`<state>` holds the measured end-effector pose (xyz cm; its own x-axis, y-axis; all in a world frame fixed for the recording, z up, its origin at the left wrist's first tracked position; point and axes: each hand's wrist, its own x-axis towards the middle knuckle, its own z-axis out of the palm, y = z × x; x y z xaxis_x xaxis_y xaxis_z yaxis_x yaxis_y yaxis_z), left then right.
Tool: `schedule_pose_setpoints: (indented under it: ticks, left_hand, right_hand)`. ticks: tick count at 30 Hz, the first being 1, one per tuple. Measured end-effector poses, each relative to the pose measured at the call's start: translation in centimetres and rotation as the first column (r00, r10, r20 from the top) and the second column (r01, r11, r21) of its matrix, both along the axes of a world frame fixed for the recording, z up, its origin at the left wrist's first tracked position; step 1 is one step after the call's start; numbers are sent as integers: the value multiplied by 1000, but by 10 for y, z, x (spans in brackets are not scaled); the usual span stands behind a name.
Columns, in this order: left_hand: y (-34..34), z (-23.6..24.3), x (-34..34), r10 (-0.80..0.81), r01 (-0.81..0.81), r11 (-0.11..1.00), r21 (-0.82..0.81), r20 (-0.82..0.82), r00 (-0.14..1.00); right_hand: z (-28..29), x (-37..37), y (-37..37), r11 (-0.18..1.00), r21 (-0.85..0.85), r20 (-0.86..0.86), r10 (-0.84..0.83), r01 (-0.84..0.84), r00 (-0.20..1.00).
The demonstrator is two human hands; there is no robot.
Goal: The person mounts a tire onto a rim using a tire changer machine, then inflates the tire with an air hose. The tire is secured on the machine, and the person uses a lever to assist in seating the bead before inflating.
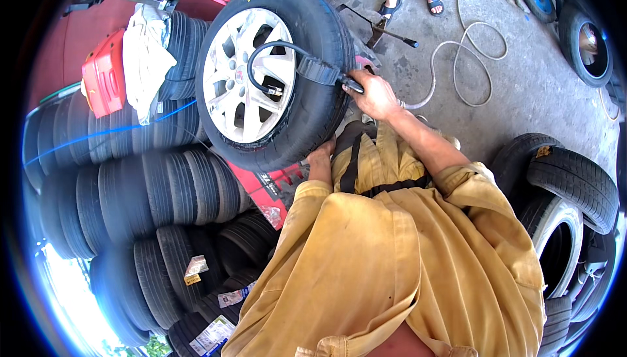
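A black tire on a silver alloy rim stands tilted over a red surface. My right hand grips a black tire inflator at the tire's upper right. Its short black hose loops over the rim, with the metal end low among the spokes, where the valve connection is too small to make out. My left hand is at the tire's lower right edge, with its fingers mostly hidden behind it.
Stacked tires fill the left, with a red case and white cloth. More tires are at the right. A person's sandalled feet stand on the concrete floor, near a long-handled tool and coiled air hose.
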<state>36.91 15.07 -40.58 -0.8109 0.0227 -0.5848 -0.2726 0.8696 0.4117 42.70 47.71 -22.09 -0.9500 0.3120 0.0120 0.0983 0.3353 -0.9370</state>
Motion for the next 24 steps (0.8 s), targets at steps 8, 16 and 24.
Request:
schedule_pose_setpoints:
  ticks: [8,16,24]
  left_hand:
    - [-45,-39,1,83,-97,944,316,58,995]
    - [35,53,0,525,-700,626,344,478,704]
    - [40,70,1,595,-788,483,383,517,616]
  right_hand:
    - [2,-2,4,998,-54,87,-16,21,996]
    - [-2,1,13,999,-47,78,-3,6,997]
    - [-1,2,19,999,-23,101,26,-24,994]
